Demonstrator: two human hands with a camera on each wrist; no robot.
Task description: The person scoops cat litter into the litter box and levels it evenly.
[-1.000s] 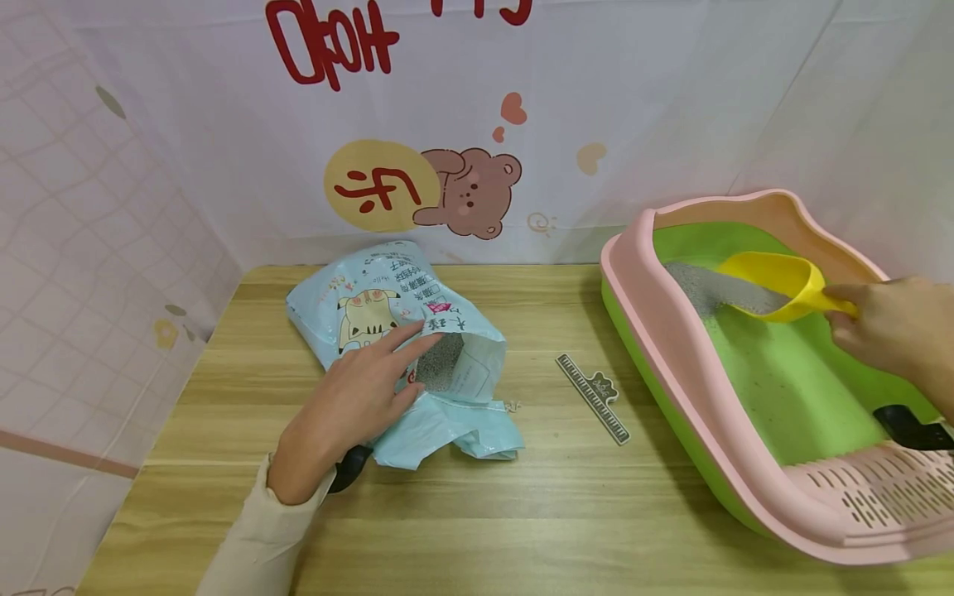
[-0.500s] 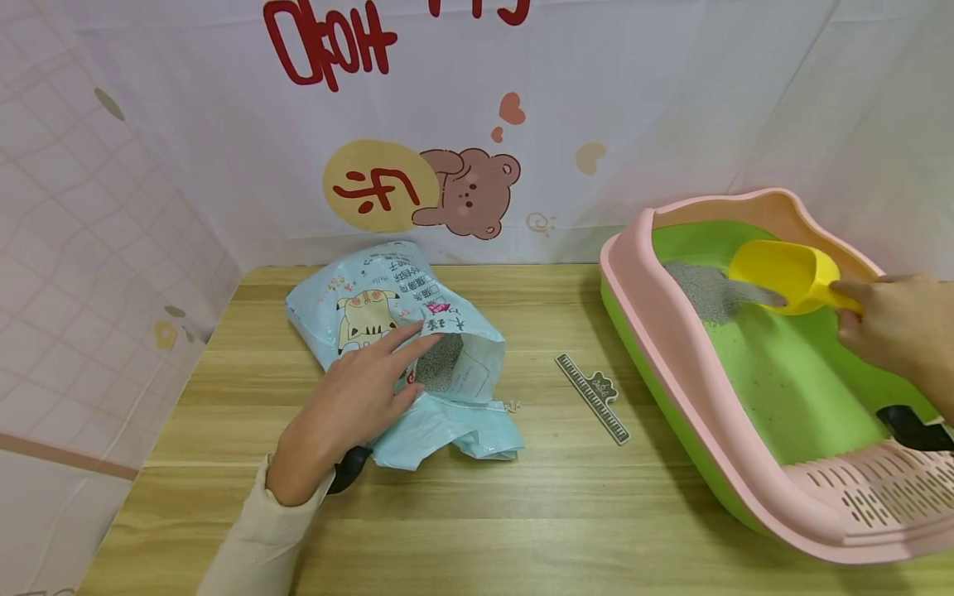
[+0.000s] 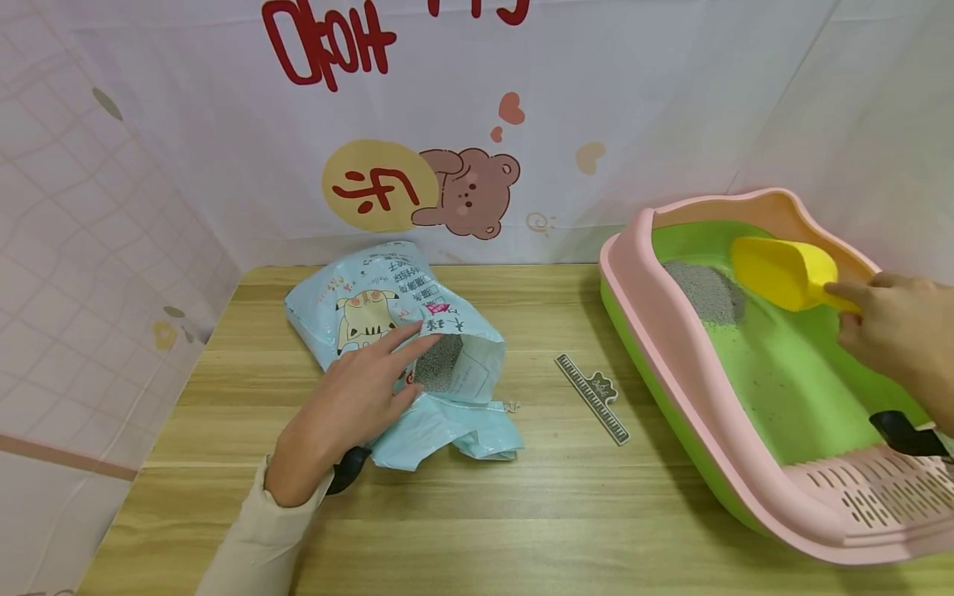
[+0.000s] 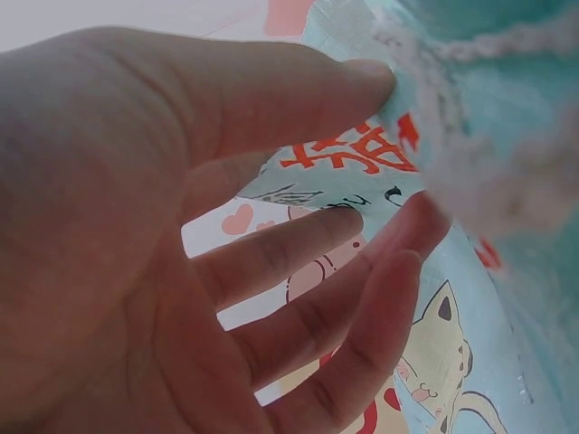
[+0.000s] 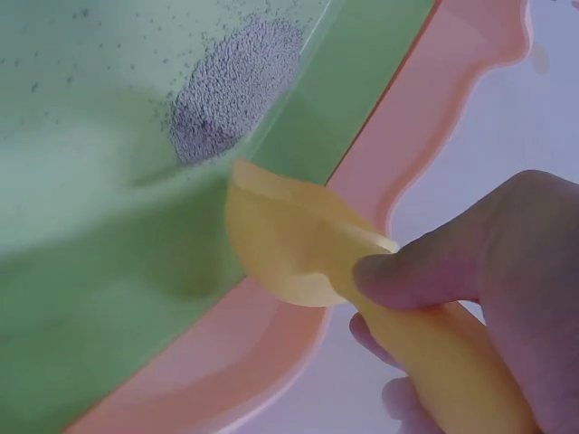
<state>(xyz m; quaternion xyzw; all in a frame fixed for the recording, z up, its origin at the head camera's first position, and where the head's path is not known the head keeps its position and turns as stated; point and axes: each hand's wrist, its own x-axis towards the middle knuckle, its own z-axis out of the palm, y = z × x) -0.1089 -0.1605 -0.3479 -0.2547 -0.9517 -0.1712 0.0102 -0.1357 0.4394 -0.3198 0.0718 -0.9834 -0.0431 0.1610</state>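
Note:
A light-blue bag (image 3: 395,281) of grey cat litter lies on the table, its mouth facing right. Grey granules (image 3: 438,364) show inside. My left hand (image 3: 358,397) rests against the bag's near side by the mouth, fingers spread and loosely bent; in the left wrist view, the thumb and fingertips touch the printed plastic (image 4: 443,362). With my right hand (image 3: 905,335) I grip the handle of a yellow scoop (image 3: 782,273), tilted over the litter box (image 3: 693,356). A heap of litter (image 3: 704,294) lies on the green floor at the box's far left, beside the scoop, which looks empty.
A flat sealing clip (image 3: 596,397) lies on the table (image 3: 477,530) between bag and box. The box has a raised pink rim and a slotted pink tray (image 3: 879,488) at its near end. White printed cloth (image 3: 633,108) hangs behind.
Litter has poured from the scoop onto the heap, which has grown. The scoop has tipped further and shifted slightly right, and the stream has stopped. My left hand and the bag stay put.

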